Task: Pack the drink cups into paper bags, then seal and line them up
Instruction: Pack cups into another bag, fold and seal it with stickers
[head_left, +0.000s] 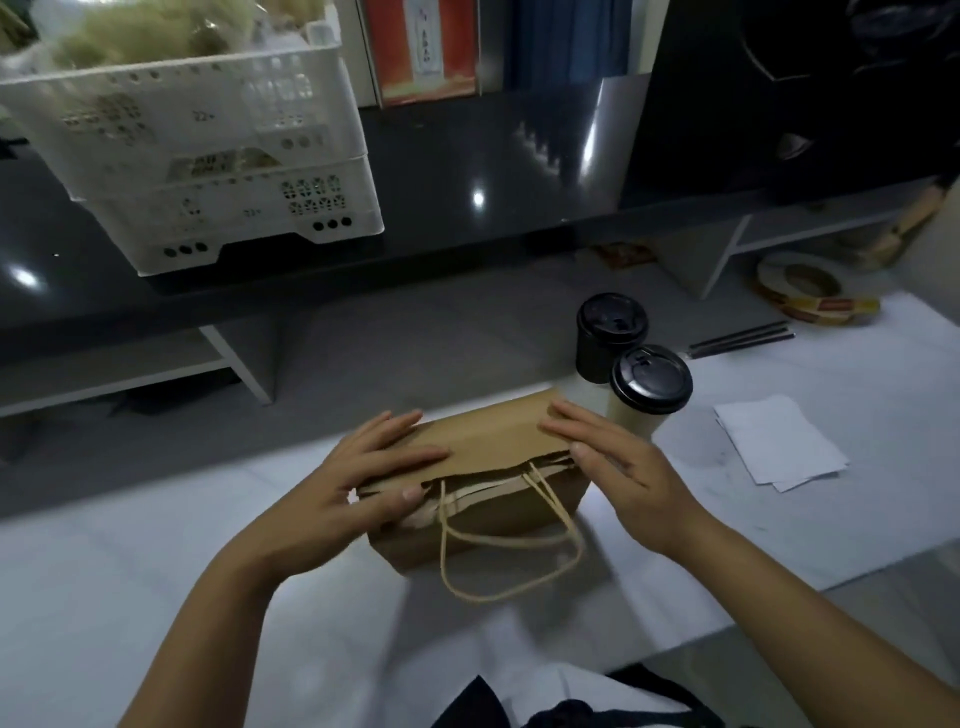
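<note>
Nearest, looped paper-twine handles: hang slack down the front face, left outside the fold so the bag can be carried once shut.
Left hand: fingers straight and flat on the folded top, thumb at the flap's lower edge, apparently pinning the crease.
Right hand: fingers likewise straight, pressing the flap's other end; the hands sit apart, one at each end.
Brown kraft paper bag: upright on the white tabletop, its mouth folded over toward the person, likely mid-seal; contents hidden.
Cream paper cup with a black lid: stands just behind the bag's right corner, not yet packed.
Black lidded cup: behind the cream one, close against it, also waiting.
White paper sheets: loosely stacked to the right.
Thin dark straws: lie beyond the cups.
Flat sticker roll: farther right, probably kept within reach for sealing.
White perforated plastic crates: stacked on the dark counter at the back.
</note>
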